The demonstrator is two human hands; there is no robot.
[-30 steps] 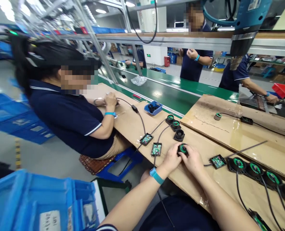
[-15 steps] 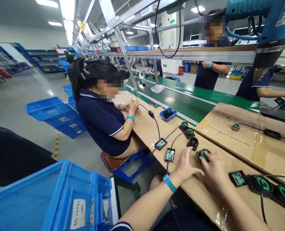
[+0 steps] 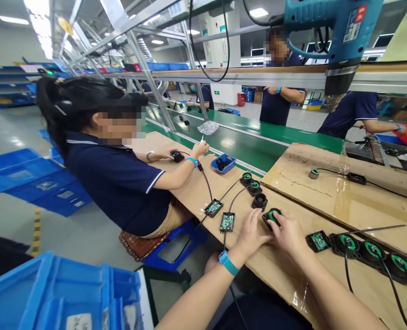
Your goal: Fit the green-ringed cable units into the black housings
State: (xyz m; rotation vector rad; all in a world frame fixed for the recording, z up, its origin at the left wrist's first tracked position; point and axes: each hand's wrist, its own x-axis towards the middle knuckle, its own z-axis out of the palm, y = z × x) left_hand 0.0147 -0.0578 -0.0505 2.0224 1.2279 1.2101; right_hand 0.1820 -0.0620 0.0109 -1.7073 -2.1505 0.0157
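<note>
Round black part (image 3: 271, 215) half hidden under right hand (image 3: 289, 234).

Right hand (image 3: 288, 234) hides most of the round part (image 3: 271, 215).

An electronics assembly factory: a green conveyor belt (image 3: 258, 137), uniformed workers at benches, stacked blue crates (image 3: 35, 178).

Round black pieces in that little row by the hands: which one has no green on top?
The third round black piece, just beyond the hands: its top is plain black, while the others show green rings.
</note>
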